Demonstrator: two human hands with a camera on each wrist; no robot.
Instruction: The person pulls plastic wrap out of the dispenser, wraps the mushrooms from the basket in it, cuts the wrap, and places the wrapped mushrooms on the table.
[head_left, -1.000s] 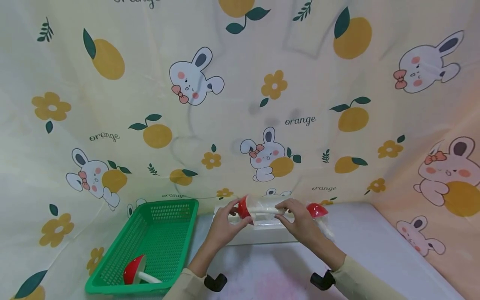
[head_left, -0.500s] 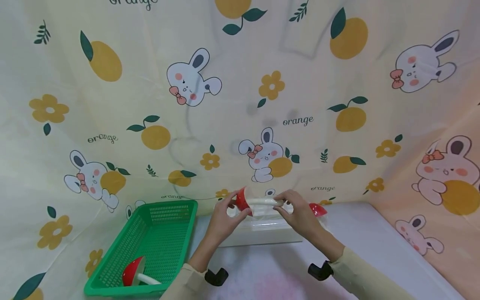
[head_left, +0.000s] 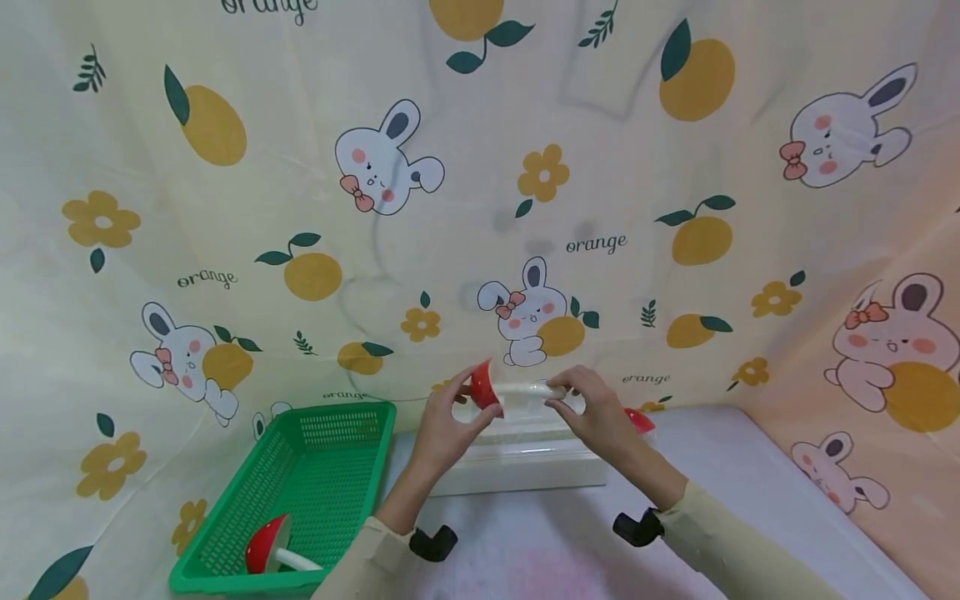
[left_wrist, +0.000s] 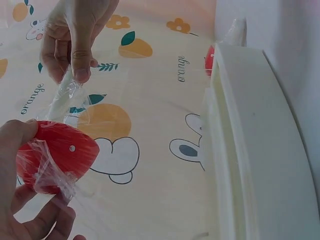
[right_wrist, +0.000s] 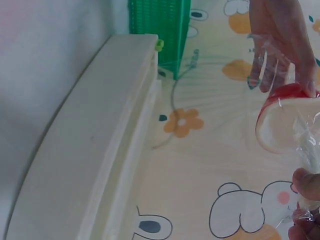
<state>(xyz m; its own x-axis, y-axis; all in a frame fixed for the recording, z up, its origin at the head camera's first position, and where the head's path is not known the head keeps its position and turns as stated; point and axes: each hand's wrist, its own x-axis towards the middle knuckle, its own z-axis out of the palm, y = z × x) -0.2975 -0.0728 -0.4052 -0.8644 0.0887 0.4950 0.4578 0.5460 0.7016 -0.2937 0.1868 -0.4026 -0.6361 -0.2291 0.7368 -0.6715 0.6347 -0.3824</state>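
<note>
mushroom with a red cap and white stem, wrapped in clear film, is held sideways in both hands, raised higher than the white box, cap toward the left and stem toward the right. the left hand pinches the cap, thumb and fingers curled on opposite sides of it; the right hand pinches the stem's far-right end between thumb and fingers. the box sits on the pale surface. a second mushroom lies tilted near the near end of the green basket, left of the box. another red cap shows beside the box's right end, partly hidden by the right arm.
</note>
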